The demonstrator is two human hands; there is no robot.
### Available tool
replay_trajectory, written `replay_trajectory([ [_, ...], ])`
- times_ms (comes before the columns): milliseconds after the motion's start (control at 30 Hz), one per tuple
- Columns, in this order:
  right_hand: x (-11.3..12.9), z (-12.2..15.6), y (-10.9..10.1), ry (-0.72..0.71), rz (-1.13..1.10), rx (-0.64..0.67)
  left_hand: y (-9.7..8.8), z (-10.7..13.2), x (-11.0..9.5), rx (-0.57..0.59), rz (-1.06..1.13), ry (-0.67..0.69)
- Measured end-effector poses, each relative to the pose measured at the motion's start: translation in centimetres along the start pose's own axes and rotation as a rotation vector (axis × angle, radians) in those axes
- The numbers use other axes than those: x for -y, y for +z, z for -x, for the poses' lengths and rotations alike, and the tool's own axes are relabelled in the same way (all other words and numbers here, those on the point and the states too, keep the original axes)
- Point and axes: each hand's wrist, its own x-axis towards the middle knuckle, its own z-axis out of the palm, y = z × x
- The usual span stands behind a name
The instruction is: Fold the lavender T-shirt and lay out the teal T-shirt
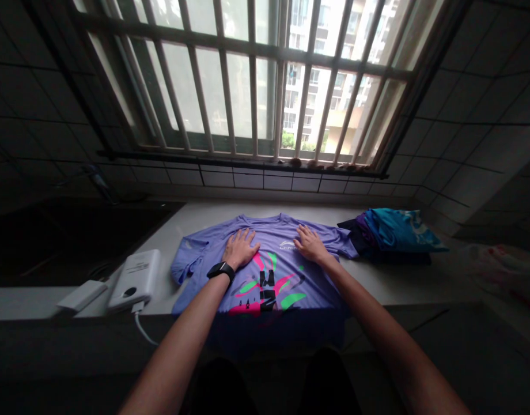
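A purple T-shirt (273, 230) with pink, green and black print lies spread on the white countertop, its collar toward the window. Its lower part hangs over the counter's front edge. My left hand (240, 249) rests flat on the chest of the shirt, fingers apart, with a black band on the wrist. Across from it, my right hand (310, 243) lies flat near the white logo, its fingers also stretched out. Neither hand grips the cloth.
To the right sits a pile of folded clothes (394, 230), blue on top. On the left are a white power bank (136, 276) with a cable, a small white box (82, 295) and a dark sink (75, 242) with a faucet (99, 183). A barred window (252, 86) stands behind.
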Motion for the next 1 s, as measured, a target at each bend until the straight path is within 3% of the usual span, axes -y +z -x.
replay_trajectory([
  [167, -0.2, -0.6, 1.3, 0.061, -0.046, 0.1, -0.1, 0.1, -0.1, 0.01, -0.009, -0.002],
  [400, -2.3, -1.0, 0.6, 0.178, -0.026, 0.12, -0.2, 0.2, 0.1, 0.021, 0.001, 0.016],
  [733, -2.7, -1.1, 1.0, 0.155, 0.006, 0.106, 0.3, 0.0, 0.1, -0.002, 0.004, -0.009],
  [1000, -2.5, -0.8, 0.7, 0.16, -0.003, 0.096, -0.6, 0.4, -0.2, 0.034, 0.015, 0.005],
])
